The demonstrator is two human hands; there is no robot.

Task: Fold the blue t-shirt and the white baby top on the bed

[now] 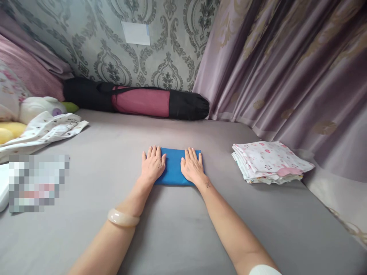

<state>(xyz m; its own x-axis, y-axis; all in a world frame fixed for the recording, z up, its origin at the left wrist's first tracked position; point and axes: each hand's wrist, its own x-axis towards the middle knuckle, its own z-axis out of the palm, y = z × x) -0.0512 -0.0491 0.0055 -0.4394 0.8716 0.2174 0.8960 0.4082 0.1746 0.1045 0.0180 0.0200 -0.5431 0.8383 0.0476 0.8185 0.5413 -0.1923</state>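
A folded blue cloth lies flat as a neat rectangle on the grey bed sheet. My left hand rests palm down across its left edge, fingers stretched away from me. Across the right part of the cloth, my right hand is also pressed flat, with its fingers extended and the thumb toward the middle. Both hands are open and neither grips anything. Between them the cloth's smooth top shows; its side edges are partly hidden under the hands.
A stack of folded patterned cloths sits at the right. Along the wall lies a long black and red bag. On the left are a plush toy, a white printed cloth and a blurred-out item. Purple curtains hang at the right.
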